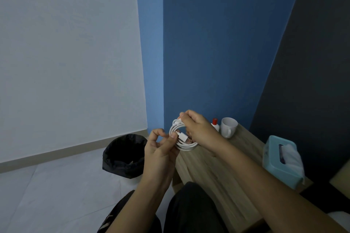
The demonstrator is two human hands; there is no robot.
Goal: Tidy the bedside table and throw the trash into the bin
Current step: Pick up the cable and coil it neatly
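Right now the coiled white cable (184, 145) hangs between both hands, above the left edge of the surface (217, 172): the right hand (197, 128) grips the coil's top, the left hand (161, 149) pinches the plug end. That surface lies just below and rightward, so the right hand seems nearer for setting it down.

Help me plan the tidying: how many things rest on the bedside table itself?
3: a red-capped bottle at the far end, a white mug beside it on the right, a teal tissue box nearer along the right edge. The right arm may hide more.
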